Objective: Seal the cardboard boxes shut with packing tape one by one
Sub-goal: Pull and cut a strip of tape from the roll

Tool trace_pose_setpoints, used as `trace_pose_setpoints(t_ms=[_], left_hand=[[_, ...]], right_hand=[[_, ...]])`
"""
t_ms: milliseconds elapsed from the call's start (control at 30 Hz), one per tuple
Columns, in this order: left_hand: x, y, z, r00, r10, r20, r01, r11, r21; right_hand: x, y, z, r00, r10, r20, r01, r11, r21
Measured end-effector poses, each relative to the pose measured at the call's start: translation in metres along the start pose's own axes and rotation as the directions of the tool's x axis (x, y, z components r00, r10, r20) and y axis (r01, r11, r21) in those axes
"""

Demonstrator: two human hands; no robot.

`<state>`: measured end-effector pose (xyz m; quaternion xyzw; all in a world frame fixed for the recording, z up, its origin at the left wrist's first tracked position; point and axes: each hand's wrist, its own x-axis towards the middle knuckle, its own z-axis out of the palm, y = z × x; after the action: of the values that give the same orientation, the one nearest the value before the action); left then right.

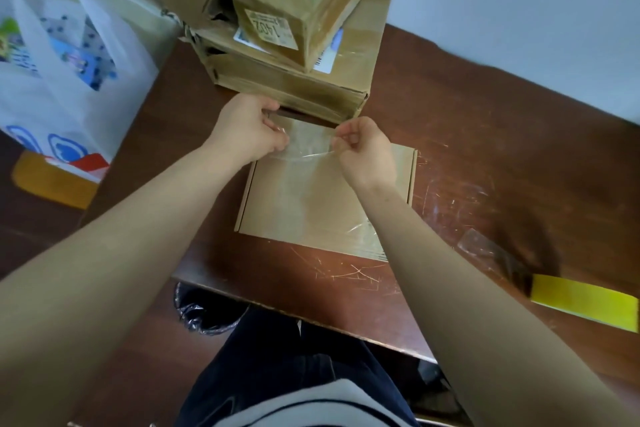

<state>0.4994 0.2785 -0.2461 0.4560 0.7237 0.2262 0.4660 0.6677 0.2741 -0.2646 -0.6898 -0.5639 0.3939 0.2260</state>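
Observation:
A flat brown cardboard box (304, 204) lies closed on the wooden table (467, 135) in front of me. A strip of clear packing tape (310, 142) is stretched above the box's far edge. My left hand (247, 128) pinches the tape's left end and my right hand (367, 152) pinches its right end. Shiny clear tape also runs down the box's lid toward its near right corner. No tape roll is visible.
Behind the flat box stands a stack of taped cardboard boxes (298, 45). A white plastic bag (69, 55) sits at the left. A loose clear tape piece (481, 246) and a yellow-handled tool (581, 302) lie at the right. A black-lined bin (204, 308) is under the table.

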Motion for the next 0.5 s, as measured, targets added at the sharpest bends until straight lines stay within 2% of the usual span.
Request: trace_pose_setpoints(t_ms=[267,400,500], left_hand=[[0.0086,-0.0040,0.0013,1.000,-0.004,0.027,0.002,0.997,0.079],[0.0102,-0.0051,0.0002,0.998,-0.044,0.053,0.043,0.999,0.022],[0.0089,-0.0055,-0.0026,0.995,-0.064,0.073,0.067,0.997,-0.033]], right_hand=[[0.0069,0.0002,0.0020,0.999,-0.035,0.005,0.035,0.999,-0.017],[0.0054,-0.0036,0.0011,0.999,-0.047,-0.024,0.046,0.999,-0.026],[0.0031,-0.0040,0.0030,0.999,-0.041,-0.003,0.041,0.998,0.048]])
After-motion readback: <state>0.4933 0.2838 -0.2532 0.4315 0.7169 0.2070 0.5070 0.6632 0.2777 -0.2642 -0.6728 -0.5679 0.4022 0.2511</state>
